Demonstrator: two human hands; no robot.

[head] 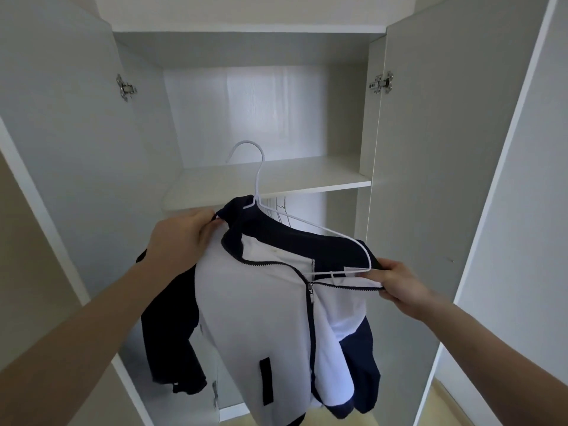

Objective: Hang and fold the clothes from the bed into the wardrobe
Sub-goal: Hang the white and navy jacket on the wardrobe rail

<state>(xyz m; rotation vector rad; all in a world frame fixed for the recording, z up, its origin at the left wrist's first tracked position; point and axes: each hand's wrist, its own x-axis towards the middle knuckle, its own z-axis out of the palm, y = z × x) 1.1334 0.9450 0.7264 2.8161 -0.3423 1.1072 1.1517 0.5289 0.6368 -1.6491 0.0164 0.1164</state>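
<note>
A person stands before an open wardrobe [430, 149], both doors swung wide, holding a white and navy zip-up jacket [261, 318] on a white wire hanger [259, 176] just in front of the opening. The left hand [181, 238] is curled around the navy collar at the jacket's left shoulder, fingers pinching the fabric. The right hand [399, 287] grips the other shoulder, its fingers closed on the hanger's end and the jacket's zipper edge together. The jacket is partly unzipped at the top, the zipper pull [310, 292] sitting below the collar, and the right front panel is folded outward so the hanger's lower bar shows across the chest. A navy sleeve [169, 333] hangs down on the left, and another droops on the right. The hanger's hook rises tilted above the collar, in front of the shelf [276, 179] that divides the wardrobe. Below that shelf, behind the jacket, thin wires of other hangers [281, 207] can be made out. A metal hinge [381, 83] shows on each door.
</note>
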